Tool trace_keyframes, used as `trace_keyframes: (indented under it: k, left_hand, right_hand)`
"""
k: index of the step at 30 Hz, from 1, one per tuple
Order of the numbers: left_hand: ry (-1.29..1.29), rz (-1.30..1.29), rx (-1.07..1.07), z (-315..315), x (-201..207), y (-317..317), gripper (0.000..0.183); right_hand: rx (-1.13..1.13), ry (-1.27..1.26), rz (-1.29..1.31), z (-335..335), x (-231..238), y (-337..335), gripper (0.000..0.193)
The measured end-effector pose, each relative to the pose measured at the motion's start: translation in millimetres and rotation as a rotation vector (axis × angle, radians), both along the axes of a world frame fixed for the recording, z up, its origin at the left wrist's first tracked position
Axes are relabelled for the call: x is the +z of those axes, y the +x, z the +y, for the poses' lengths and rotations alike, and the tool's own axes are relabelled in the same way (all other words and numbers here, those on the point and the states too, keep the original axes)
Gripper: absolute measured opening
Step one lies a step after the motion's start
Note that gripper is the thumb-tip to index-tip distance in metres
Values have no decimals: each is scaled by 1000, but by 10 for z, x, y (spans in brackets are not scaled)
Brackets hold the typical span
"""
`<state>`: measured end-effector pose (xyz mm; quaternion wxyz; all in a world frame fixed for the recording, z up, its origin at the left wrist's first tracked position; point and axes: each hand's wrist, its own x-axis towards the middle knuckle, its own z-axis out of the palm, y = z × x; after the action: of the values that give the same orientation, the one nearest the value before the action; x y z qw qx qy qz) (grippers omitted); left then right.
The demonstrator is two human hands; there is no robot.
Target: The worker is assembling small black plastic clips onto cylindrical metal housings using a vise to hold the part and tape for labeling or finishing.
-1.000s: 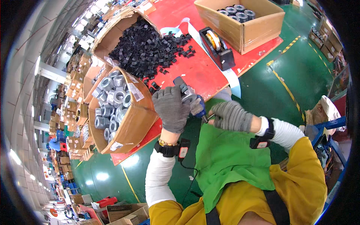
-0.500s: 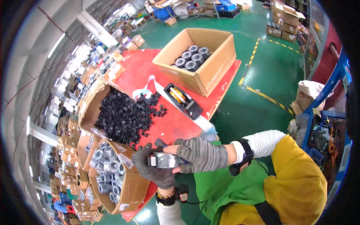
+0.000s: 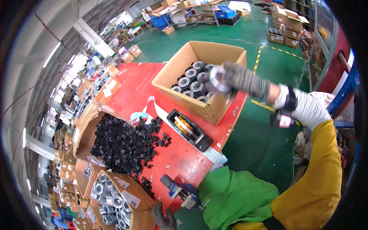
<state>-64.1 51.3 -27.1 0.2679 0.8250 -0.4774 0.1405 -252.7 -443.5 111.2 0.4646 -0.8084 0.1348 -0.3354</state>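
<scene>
My right hand, in a grey knit glove and smeared by motion, grips a silver ring-shaped part over the near right side of an open cardboard box. Several similar silver rings with black pieces stand in rows inside that box. Low in the picture, my gloved left hand is empty, its thumb and fingers apart, next to a carton of loose silver rings. A small blue vise stands at the table's near edge, right of my left hand, with nothing visible in its jaws.
Small black clips spill from a tipped carton onto the red table. A black tape dispenser lies between them and the box, a pale strip beside it. Stacked cartons stand at the far right on the green floor.
My right hand has carried the ring-shaped part from in front of me up and away to the box. My left hand has let go of it and dropped lower, uncovering the vise.
</scene>
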Motion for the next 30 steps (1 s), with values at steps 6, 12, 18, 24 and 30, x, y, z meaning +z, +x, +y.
trace_keyframes:
  k: [6,12,18,24,30]
  left_hand:
    - [176,-76,102,5,-369,-13,23]
    - [212,-132,313,5,-572,-53,21]
    - [170,-146,399,94,-784,-58,21]
    - [131,-149,391,26,-710,-103,25]
    - [199,-88,349,-53,-405,-164,25]
  right_hand:
    - [-219,232,519,-1001,427,248,43]
    - [-125,-433,1402,-1310,112,916,40]
    - [65,-191,1656,-1293,-222,1188,27]
    - [102,15,1525,-1249,-205,1197,26]
    - [169,129,1157,-1016,-81,1257,22]
